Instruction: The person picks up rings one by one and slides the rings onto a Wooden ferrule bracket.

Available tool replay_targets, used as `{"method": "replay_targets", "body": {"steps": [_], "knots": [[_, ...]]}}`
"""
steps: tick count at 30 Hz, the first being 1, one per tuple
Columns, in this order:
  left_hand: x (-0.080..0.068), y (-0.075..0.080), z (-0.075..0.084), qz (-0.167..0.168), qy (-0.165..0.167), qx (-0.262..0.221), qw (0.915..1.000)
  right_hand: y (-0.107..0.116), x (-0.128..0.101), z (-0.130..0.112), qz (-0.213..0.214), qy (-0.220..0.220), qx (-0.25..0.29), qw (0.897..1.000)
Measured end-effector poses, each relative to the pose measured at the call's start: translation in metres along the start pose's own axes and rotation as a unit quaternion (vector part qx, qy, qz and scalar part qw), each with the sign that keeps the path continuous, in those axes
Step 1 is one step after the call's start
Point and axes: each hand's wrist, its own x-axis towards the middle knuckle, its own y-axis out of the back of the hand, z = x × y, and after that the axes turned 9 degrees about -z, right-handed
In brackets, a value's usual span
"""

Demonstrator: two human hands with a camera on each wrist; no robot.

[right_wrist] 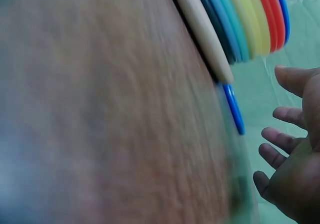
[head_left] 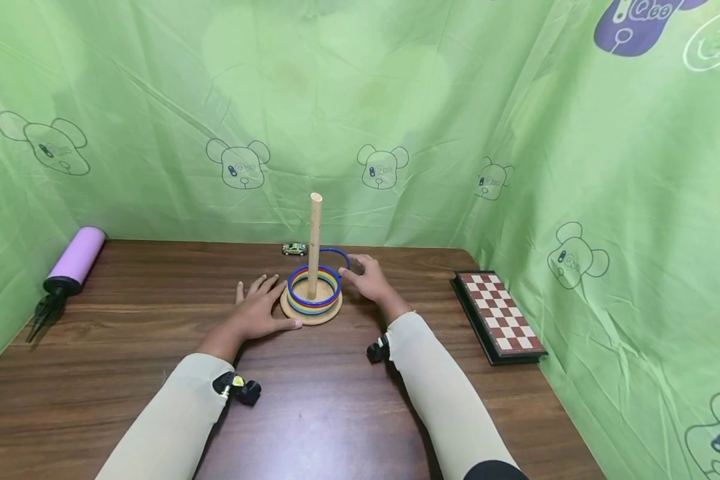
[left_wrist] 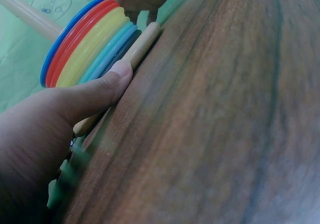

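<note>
A wooden ring-toss stand (head_left: 315, 243) has an upright peg on a round wooden base (head_left: 312, 320). Stacked around the peg are several coloured rings (left_wrist: 82, 47), with a blue one on top and red, yellow, teal and darker ones below. Another blue ring (head_left: 343, 255) lies on the table behind the base. My left hand (head_left: 257, 313) is at the stand's left, its fingers spread and its thumb touching the base's edge. To the right of the stack, my right hand (head_left: 371, 280) is held with fingers extended and apart, holding nothing.
A small toy car (head_left: 294, 249) stands behind the stand, near the table's back edge. On the left lies a purple hand pump (head_left: 77, 257) with a black end. A red-and-white checkered board (head_left: 499, 313) lies near the right edge. Green curtains (head_left: 312, 120) surround the table.
</note>
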Motion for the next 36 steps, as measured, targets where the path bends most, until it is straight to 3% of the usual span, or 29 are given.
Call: {"method": "replay_targets", "body": {"steps": [11,18,23,36], "knots": [[0.000,-0.001,0.000,0.003,-0.001,0.000,1.0000,0.010,0.014,0.015,-0.031,-0.026,-0.040,0.998],[-0.001,-0.001,0.000,0.009,-0.004,0.000,1.0000,0.014,0.025,0.018,-0.056,-0.058,-0.103,0.991],[-0.001,-0.002,0.000,0.004,0.001,0.000,1.0000,0.013,0.031,0.018,-0.067,-0.073,-0.119,0.988],[-0.002,0.001,0.001,-0.001,0.001,-0.004,1.0000,0.010,0.044,0.014,-0.105,-0.073,-0.162,0.978]]}}
